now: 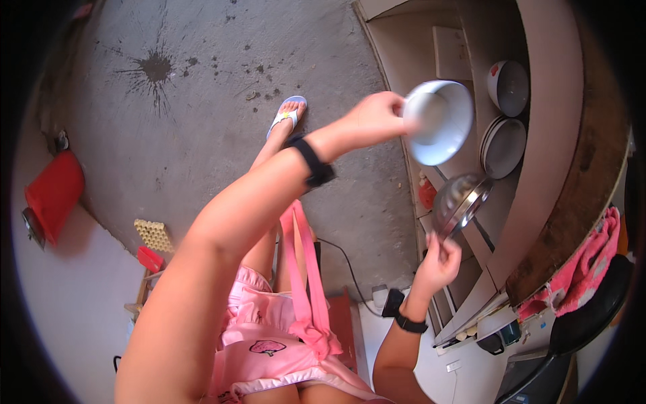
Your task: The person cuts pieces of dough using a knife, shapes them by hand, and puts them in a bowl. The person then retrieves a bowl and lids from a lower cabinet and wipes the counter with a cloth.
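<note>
My left hand (381, 116) reaches across to the right and grips a white bowl (456, 136) by its rim; the bowl is tilted, and its near side is blurred. Lower down, my right hand (441, 260) holds a shiny metal bowl (456, 204) at its edge, tipped on its side. The two bowls are apart, both in front of an open cupboard (449, 53). On its shelf stand a white bowl with a red mark (509, 88) and a stack of pale dishes (504, 149).
A wooden counter edge (560, 237) runs above the cupboard, with a pink cloth (585, 267) hanging over it. Near that is a black pan (580, 323). A wet splash (155, 67) marks the concrete floor. At left are a red container (55, 189) and an egg tray (153, 235).
</note>
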The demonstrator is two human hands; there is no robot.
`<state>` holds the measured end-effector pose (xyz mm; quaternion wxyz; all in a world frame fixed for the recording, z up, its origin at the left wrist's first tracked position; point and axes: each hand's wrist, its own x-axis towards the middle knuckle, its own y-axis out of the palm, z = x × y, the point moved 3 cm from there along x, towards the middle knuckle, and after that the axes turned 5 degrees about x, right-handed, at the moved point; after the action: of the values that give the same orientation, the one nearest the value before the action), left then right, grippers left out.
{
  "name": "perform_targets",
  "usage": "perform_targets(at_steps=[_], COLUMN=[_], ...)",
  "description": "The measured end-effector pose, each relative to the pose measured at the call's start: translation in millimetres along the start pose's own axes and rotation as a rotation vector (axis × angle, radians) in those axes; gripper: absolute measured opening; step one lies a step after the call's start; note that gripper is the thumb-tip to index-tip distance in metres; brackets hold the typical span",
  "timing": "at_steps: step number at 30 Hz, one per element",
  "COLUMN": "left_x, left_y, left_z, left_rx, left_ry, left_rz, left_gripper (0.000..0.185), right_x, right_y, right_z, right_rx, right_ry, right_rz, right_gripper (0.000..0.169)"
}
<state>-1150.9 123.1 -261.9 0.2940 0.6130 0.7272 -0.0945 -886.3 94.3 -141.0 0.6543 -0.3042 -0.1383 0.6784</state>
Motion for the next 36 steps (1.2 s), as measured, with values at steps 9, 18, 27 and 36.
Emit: perform_targets(at_steps=[9,18,27,36], left_x=[83,144,171,84], left_y=[134,242,255,80], left_z=[-32,-29,-19,19], left_rx=[0.029,0.870,0.613,0.205], left_ry=[0.035,0.706,0.436,0.185], left_rz=[0.198,0.096,0.024,-0.186], left_gripper=[0.048,0.014,0.012,0.031], right_x=[-64,-64,-43,50], right_y=[-33,-36,-40,-5], right_z=[-39,-42,-51,-66], right_rx=[0.083,0.121,0.092,1.103], right_ry=[0.426,0.398,0.367,0.541], right_rz=[-0.017,-0.145,-0.185,-0.075], right_gripper=[0.017,0.015,0.011,0.017])
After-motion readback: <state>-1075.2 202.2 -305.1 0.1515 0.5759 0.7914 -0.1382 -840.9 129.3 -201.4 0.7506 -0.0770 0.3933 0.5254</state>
